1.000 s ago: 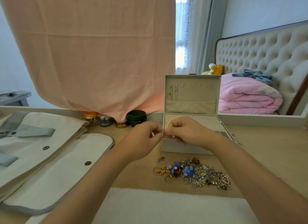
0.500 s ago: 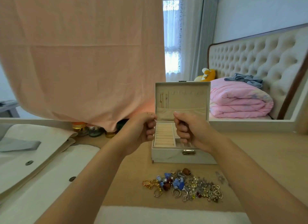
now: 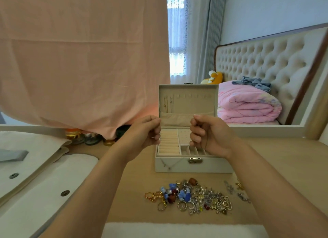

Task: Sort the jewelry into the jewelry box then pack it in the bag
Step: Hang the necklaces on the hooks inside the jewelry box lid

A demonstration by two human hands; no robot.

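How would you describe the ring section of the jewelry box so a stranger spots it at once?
Find the open cream jewelry box on the wooden table, lid upright. Inside, the ring section fills the left side. It alone is ribbed with padded rolls; the panel beside it is flat with small holes, and the front slots are plain dividers.

One jewelry box (image 3: 193, 165), two hands, one heap.
The left hand (image 3: 143, 135) and right hand (image 3: 207, 133) make two; one fine necklace (image 3: 168, 166); one jewelry heap (image 3: 191, 197), its pieces too many to count; four small jars (image 3: 72, 133); two snap studs (image 3: 13, 175); one pink quilt (image 3: 248, 106); one plush toy (image 3: 213, 77).
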